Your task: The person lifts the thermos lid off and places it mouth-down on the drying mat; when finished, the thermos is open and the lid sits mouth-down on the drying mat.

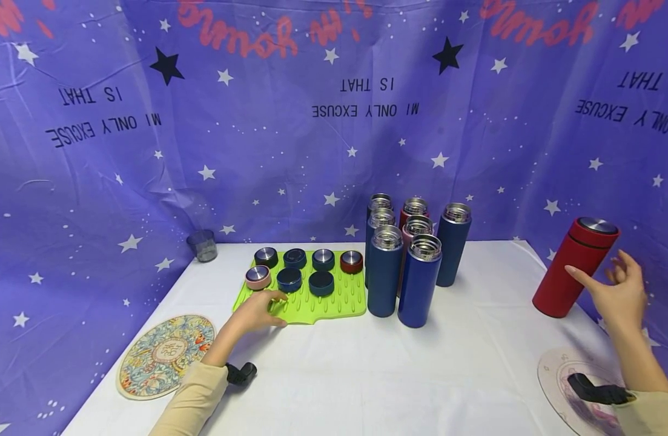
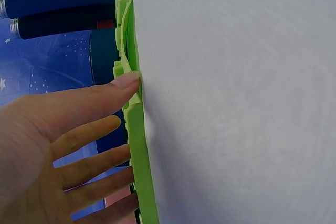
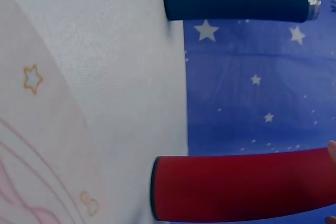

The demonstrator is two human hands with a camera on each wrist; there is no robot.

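Note:
My left hand (image 1: 260,310) is at the front left of a lime-green ridged mat (image 1: 339,309); in the left wrist view its thumb touches the mat's front edge, with the other fingers extended loosely over it. Several bottle lids lie on the mat, among them a pink lid (image 1: 258,277), a dark blue lid (image 1: 321,283) and a red lid (image 1: 351,261). At the far right, my right hand (image 1: 619,297) is beside a red thermos bottle (image 1: 565,281) with its lid on. The thumb lies across the bottle's front, while the other fingers are loosely bent on its right.
Several lidless bottles, including a bright blue bottle (image 1: 419,284) and a navy bottle (image 1: 453,248), stand right of the mat. A small dark glass (image 1: 203,245) is at the back left. Round placemats lie flat, one floral (image 1: 148,363) at left, one pink (image 1: 557,369) at right.

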